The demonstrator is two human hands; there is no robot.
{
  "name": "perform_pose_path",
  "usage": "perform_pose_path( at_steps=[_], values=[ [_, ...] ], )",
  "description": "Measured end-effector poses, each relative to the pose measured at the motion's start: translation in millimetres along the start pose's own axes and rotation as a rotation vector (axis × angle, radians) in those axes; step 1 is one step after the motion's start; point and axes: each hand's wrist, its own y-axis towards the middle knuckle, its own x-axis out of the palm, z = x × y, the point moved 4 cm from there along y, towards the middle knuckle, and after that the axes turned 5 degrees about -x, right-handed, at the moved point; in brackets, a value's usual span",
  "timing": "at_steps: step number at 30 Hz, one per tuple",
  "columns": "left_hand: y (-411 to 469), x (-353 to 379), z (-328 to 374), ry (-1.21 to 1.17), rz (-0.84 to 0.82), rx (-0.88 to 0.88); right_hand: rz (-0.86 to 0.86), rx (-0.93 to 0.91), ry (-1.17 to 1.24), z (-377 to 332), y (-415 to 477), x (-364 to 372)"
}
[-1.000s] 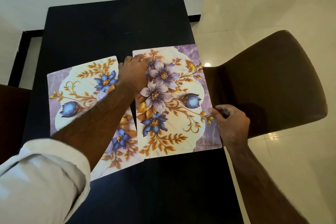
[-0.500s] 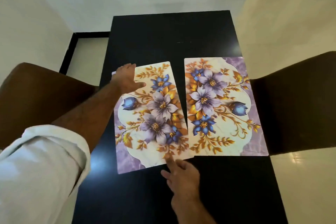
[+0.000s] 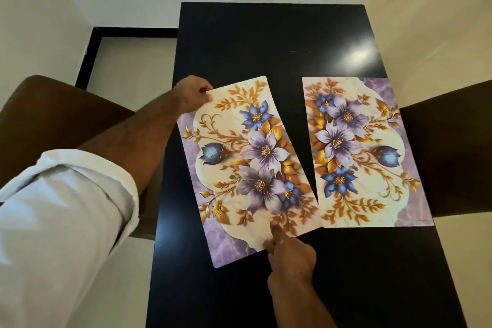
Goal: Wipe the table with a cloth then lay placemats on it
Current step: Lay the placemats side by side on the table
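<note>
Two rectangular floral placemats lie on the glossy black surface (image 3: 266,40).

- Right placemat (image 3: 364,152): flat and square to the surface, against its right edge.
- Left placemat (image 3: 247,168): tilted, with its near right corner meeting the right placemat's near left corner.
- Left hand (image 3: 193,96): fingers curled, pinching the left placemat's far left corner.
- Right hand (image 3: 290,255): straight index finger pressing near the left placemat's near edge, thumb at that edge, other fingers curled.

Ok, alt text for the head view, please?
The left hand pinches the far corner of the tilted left placemat while the right hand presses its near edge. The right placemat lies straight beside it on the black table.
</note>
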Motion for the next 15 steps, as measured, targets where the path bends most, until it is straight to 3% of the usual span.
perform_pose_path(
  at_steps=[3, 6, 9, 12, 15],
  values=[
    [-7.9, -23.0, -17.3, -0.127, -0.031, -0.022, 0.071, 0.057, 0.06, -9.7, -14.1, 7.5],
    [-12.3, -56.5, -39.2, -0.328, -0.104, -0.036, 0.154, -0.087, -0.095, -22.8, -14.2, 6.6],
    [-13.9, -85.7, -54.6, -0.431, -0.145, -0.021, 0.07, -0.28, -0.197, -39.2, -9.9, 5.9],
    [-6.3, -103.4, -61.1, -0.449, -0.151, -0.024, -0.089, -0.308, -0.213, -49.6, 0.7, 7.9],
    [6.9, -105.5, -62.6, -0.354, -0.125, -0.035, -0.098, -0.341, -0.25, -51.6, 3.2, 3.9]
  ],
)
